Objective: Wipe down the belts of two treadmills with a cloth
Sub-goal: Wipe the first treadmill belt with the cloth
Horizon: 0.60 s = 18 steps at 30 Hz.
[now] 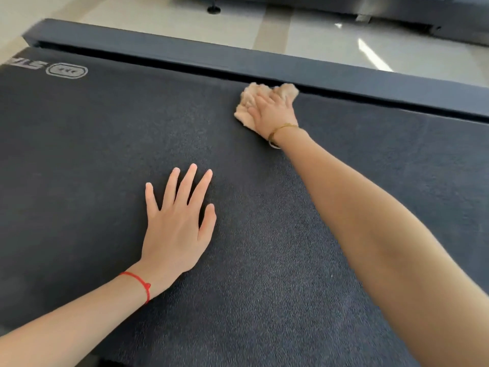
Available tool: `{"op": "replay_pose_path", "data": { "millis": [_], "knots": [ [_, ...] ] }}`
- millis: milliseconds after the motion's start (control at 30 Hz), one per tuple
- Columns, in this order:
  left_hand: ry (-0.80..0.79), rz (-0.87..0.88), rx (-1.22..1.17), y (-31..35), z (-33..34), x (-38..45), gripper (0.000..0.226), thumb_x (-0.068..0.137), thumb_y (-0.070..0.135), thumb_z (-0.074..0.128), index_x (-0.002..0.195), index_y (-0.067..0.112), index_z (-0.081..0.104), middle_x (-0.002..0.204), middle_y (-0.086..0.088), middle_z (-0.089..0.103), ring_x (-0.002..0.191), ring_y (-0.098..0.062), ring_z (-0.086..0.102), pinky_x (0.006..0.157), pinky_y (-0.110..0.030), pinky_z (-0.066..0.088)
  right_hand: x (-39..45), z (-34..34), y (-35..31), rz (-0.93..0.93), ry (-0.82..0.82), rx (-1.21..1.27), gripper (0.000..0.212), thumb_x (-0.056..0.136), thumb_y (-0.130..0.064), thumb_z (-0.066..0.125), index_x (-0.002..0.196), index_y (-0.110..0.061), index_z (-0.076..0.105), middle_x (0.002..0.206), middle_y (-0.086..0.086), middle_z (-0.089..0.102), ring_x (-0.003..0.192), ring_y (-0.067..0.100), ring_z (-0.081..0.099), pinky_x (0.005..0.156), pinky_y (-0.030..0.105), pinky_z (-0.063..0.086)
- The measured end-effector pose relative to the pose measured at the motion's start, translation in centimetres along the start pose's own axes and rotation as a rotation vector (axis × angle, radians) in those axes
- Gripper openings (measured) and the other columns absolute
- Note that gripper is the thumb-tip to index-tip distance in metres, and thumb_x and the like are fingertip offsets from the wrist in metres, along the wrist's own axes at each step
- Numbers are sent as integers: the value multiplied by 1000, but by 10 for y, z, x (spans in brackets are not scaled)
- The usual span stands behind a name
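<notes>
— What is the floor (pixel 330 46) like beyond the machine?

— It is pale and glossy, cream in colour, with one darker beige stripe (pixel 272 30) running away from us.

— Is there light?

— Yes, bright streaks of reflection (pixel 373 55) lie on the floor at the right.

— Any furniture?

— A dark grey base of another machine (pixel 397 11) stands along the top edge. A small black round foot (pixel 213 9) rests on the floor nearby.

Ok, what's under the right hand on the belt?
A tan cloth, pressed onto the belt by the right hand near the side rail. Its middle and the belt beneath are hidden.
</notes>
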<state>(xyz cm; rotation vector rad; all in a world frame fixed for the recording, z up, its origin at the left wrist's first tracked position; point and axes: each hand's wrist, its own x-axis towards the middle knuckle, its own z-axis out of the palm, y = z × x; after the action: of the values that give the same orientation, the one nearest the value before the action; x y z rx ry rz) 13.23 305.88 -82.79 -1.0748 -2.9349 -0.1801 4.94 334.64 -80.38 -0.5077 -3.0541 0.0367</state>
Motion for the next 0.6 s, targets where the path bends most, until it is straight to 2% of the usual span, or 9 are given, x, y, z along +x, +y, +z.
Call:
{"op": "replay_pose_path", "data": {
  "millis": [100, 200, 300, 367, 500, 533, 600],
  "knots": [
    [-4, 1, 12, -1, 0, 0, 63, 99, 46, 15, 159, 27, 16, 165, 1, 18, 153, -25, 12, 117, -64, 14, 6, 1, -21, -151, -1, -10, 46, 106, -35, 26, 146, -16, 37, 157, 5, 28, 145, 33, 15, 118, 47, 9],
    [-8, 5, 20, -3, 0, 0, 63, 99, 47, 15, 159, 28, 15, 165, 2, 17, 153, -24, 12, 118, -64, 14, 7, 5, 12, -222, -17, -47, 42, 105, -33, 30, 141, -17, 44, 155, 8, 31, 144, 32, 21, 116, 50, 19],
    [-10, 10, 19, -3, 0, 0, 62, 99, 47, 15, 159, 29, 15, 165, 2, 17, 153, -23, 11, 118, -64, 14, 1, 7, 67, -85, -11, -147, 34, 102, -37, 28, 127, -30, 50, 130, 6, 47, 127, 35, 43, 105, 53, 30],
    [-13, 4, 15, -3, 0, 0, 62, 99, 47, 14, 159, 29, 14, 166, 3, 16, 153, -23, 10, 118, -64, 13, -10, 9, 96, 18, 25, -193, 43, 101, -43, 21, 128, -29, 51, 126, 8, 50, 121, 36, 46, 104, 55, 31],
    [-14, 0, 15, 0, -1, 0, 63, 98, 47, 12, 159, 30, 12, 166, 2, 14, 153, -24, 9, 118, -65, 12, -54, -5, 78, 16, 78, -138, 34, 103, -28, 39, 129, -14, 55, 133, 14, 49, 125, 37, 42, 109, 53, 29],
    [-13, -1, 10, 0, -1, 0, 64, 98, 47, 11, 159, 30, 12, 166, 2, 14, 153, -23, 9, 118, -65, 12, -65, -8, 63, -33, 86, -116, 29, 101, -25, 45, 125, -14, 58, 130, 15, 50, 121, 36, 44, 105, 53, 31],
    [-11, -4, 4, 0, 0, 0, 64, 98, 48, 12, 159, 31, 12, 166, 3, 13, 154, -23, 8, 118, -65, 11, -87, -7, 31, -140, 137, -102, 14, 92, -22, 56, 103, -15, 62, 107, 13, 56, 95, 29, 53, 88, 51, 38]
  ]
}}
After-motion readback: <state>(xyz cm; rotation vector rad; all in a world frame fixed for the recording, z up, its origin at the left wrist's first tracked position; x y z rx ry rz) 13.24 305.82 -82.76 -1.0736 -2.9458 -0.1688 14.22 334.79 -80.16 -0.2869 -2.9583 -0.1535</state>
